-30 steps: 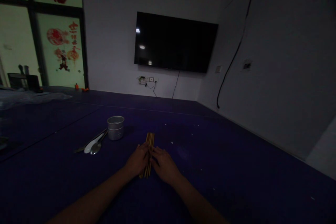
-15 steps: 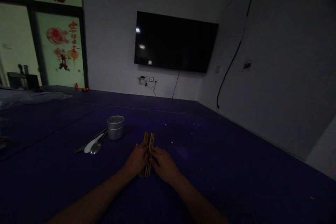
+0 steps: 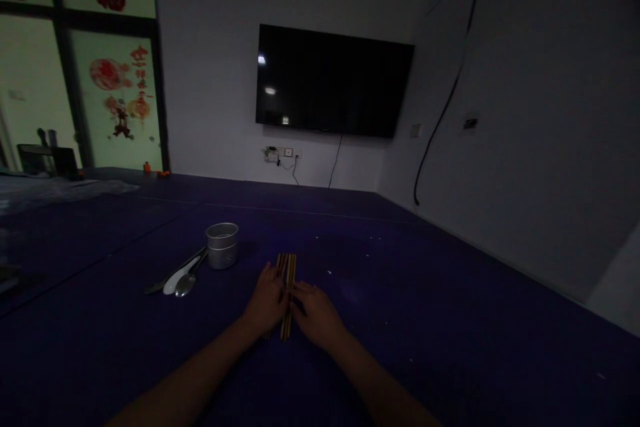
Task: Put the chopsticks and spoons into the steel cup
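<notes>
A bundle of wooden chopsticks (image 3: 287, 328) lies lengthwise on the dark blue surface, in two groups with a narrow gap between them. My left hand (image 3: 267, 300) covers the left group, its fingers closed over the sticks and hiding their middle. From the other side, my right hand (image 3: 315, 310) has its thumb and fingertips against the right group. Left of the hands stands a grey metal cup (image 3: 222, 253), upright. Beside it lie a white spoon (image 3: 176, 280), a metal spoon (image 3: 185, 285) and a dark, slim utensil (image 3: 159, 285) whose kind is unclear.
The blue surface (image 3: 450, 320) reaches to the walls, with small white scraps scattered on it. Clear plastic sheeting (image 3: 75, 190) lies at the far left. A television (image 3: 333, 80) hangs on the far wall, and a black cable (image 3: 440, 120) runs down the right wall.
My left hand has moved slightly right and up over the left chopsticks, covering more of them. The chopsticks' far ends are closer together. My right hand stays against the right group.
</notes>
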`<action>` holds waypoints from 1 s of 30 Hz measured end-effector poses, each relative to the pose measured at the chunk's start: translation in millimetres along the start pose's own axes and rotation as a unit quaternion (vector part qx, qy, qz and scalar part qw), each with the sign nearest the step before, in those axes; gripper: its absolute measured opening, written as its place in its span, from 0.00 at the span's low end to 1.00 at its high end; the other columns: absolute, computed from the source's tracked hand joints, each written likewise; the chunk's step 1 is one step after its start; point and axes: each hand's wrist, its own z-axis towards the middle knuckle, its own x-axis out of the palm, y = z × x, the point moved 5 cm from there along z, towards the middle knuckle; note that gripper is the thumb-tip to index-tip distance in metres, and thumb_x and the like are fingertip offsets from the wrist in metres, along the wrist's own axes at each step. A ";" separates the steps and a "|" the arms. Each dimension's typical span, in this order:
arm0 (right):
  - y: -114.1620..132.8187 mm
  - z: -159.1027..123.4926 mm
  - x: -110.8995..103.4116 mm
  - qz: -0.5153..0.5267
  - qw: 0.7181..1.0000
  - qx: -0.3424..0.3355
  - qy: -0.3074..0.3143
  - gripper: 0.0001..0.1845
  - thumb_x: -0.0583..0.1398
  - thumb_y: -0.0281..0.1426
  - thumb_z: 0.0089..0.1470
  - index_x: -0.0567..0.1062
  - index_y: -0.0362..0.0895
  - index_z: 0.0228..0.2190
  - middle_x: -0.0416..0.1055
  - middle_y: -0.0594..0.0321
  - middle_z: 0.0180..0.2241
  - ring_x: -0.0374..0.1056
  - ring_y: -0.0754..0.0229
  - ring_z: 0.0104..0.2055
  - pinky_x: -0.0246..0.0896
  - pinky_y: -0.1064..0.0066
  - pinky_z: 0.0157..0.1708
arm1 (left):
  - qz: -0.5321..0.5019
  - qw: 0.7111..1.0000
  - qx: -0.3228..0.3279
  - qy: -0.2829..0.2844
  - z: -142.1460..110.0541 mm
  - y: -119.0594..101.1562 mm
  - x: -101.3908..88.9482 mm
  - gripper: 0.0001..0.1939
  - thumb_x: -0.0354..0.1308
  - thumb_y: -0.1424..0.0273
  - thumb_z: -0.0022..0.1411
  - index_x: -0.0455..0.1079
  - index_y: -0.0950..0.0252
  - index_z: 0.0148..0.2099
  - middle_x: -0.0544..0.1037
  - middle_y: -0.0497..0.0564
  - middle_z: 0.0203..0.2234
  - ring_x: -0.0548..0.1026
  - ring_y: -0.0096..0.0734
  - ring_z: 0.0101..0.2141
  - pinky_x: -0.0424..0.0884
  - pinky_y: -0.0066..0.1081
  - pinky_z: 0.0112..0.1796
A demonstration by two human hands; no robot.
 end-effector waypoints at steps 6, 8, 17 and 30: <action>-1.3 0.6 -0.8 -0.007 1.000 0.008 -0.015 0.19 0.53 0.28 0.54 0.73 0.45 0.47 0.68 0.56 0.52 0.59 0.53 0.57 0.50 0.58 0.57 | 0.077 0.996 -0.009 0.044 -0.1 -9.8 -0.6 0.16 0.45 0.74 0.58 0.69 0.71 0.46 0.67 0.63 0.51 0.56 0.48 0.59 0.47 0.48 0.59; -0.7 0.8 -2.0 -0.009 1.000 0.010 -0.024 0.18 0.53 0.27 0.53 0.74 0.44 0.45 0.69 0.56 0.51 0.59 0.53 0.57 0.51 0.61 0.56 | 0.095 0.994 -0.007 0.058 -0.1 -13.8 -1.2 0.17 0.45 0.73 0.58 0.69 0.70 0.46 0.67 0.62 0.52 0.54 0.50 0.59 0.46 0.49 0.58; 2.3 0.4 -6.5 -0.017 0.999 0.024 -0.036 0.17 0.53 0.27 0.52 0.76 0.45 0.42 0.72 0.56 0.47 0.64 0.54 0.53 0.55 0.64 0.53 | 0.110 0.991 -0.022 0.069 1.4 -15.5 -1.4 0.22 0.44 0.73 0.57 0.68 0.72 0.51 0.64 0.64 0.55 0.51 0.53 0.61 0.44 0.51 0.58; 1.1 -1.1 -12.9 -0.038 0.996 0.053 -0.053 0.16 0.50 0.26 0.54 0.77 0.45 0.37 0.75 0.56 0.40 0.69 0.56 0.44 0.60 0.68 0.46 | 0.130 0.988 -0.021 0.077 4.0 -14.4 -4.0 0.20 0.42 0.73 0.58 0.71 0.73 0.47 0.69 0.65 0.48 0.58 0.51 0.55 0.46 0.51 0.57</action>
